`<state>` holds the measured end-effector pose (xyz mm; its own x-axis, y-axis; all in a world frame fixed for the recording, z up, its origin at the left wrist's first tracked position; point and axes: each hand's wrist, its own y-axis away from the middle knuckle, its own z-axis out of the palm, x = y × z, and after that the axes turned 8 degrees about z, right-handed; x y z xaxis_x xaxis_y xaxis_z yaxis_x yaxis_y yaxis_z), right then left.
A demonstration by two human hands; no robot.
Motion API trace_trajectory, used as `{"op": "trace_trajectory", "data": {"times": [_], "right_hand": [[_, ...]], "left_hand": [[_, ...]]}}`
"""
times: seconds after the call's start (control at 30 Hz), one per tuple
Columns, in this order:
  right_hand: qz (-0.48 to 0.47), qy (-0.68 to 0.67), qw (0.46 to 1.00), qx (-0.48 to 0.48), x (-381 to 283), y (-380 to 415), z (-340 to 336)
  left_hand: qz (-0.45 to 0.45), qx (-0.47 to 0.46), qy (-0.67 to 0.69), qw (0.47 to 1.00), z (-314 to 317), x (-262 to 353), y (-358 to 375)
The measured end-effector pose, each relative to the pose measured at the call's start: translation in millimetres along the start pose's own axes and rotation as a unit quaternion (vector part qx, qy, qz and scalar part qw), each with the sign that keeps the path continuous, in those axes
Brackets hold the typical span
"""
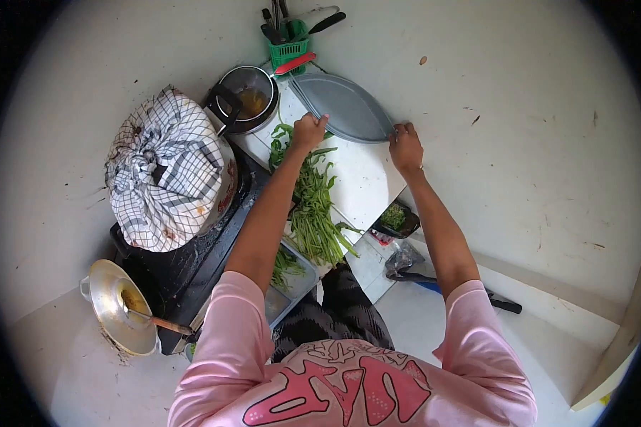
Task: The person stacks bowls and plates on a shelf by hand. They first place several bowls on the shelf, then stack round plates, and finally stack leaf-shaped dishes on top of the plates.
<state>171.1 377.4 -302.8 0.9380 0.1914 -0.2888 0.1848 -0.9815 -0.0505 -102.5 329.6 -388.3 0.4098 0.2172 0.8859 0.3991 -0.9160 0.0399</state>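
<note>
A grey oval tray stands tilted against the wall at the back of the white tiled counter. My left hand is closed on its near left edge, and my right hand has its fingers curled over the right end. A second rim shows along the tray's left side, so there may be more than one tray. Below my left hand, a heap of long-stemmed leafy greens spreads toward the counter's front. More cut greens lie in a grey rectangular tray beside my left forearm.
Left of the counter, a large pot with a checked cloth tied over its lid sits on the black stove. Behind it are a strainer over a pot and a green utensil basket. A wok with a ladle is front left.
</note>
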Motion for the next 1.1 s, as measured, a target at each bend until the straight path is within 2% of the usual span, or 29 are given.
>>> {"op": "trace_trajectory", "data": {"times": [0.2,0.27,0.3,0.43,0.53,0.63,0.67,0.73,0.77,0.83,0.9,0.93,1.0,1.07,1.1], "right_hand": [[-0.012,0.049,0.999,-0.006,7,-11,13],[0.001,0.026,1.000,-0.014,6,-12,12],[0.007,0.015,1.000,-0.018,6,-11,11],[0.028,-0.051,0.998,-0.019,1,6,-1],[0.059,-0.089,0.994,0.012,-4,36,-19],[0.046,-0.143,0.981,0.125,16,72,-9],[0.107,-0.268,0.948,0.132,14,87,-9],[0.217,-0.504,0.825,0.136,7,119,-11],[0.247,-0.549,0.790,0.118,5,136,-16],[0.300,-0.633,0.709,0.082,4,167,-37],[0.300,-0.697,0.650,0.049,-9,197,-61],[0.301,-0.726,0.618,0.031,-15,217,-71],[0.287,-0.760,0.583,0.003,-24,254,-84],[0.272,-0.788,0.552,-0.022,-23,291,-93],[0.267,-0.782,0.563,-0.022,-20,308,-95]], "left_hand": [[-0.024,-0.016,-0.031,0.999,2,-5,-25],[-0.054,-0.015,0.003,0.998,9,-16,-31],[-0.049,-0.009,-0.005,0.999,0,5,-22],[-0.033,0.055,-0.007,0.998,7,16,-12],[0.016,0.069,-0.032,0.997,6,36,10],[0.062,0.093,-0.025,0.993,0,64,46],[0.081,0.104,-0.033,0.991,-5,78,61],[0.056,0.093,0.014,0.994,-15,103,97],[0.045,0.088,0.036,0.994,-22,113,116],[0.105,0.121,0.083,0.984,-35,130,157],[0.024,0.075,0.109,0.991,-58,147,203],[0.027,0.088,0.183,0.979,-61,145,224],[0.033,0.108,0.326,0.939,-73,139,262],[0.041,0.062,0.320,0.945,-99,148,300],[0.046,0.041,0.317,0.946,-114,155,315]]}}
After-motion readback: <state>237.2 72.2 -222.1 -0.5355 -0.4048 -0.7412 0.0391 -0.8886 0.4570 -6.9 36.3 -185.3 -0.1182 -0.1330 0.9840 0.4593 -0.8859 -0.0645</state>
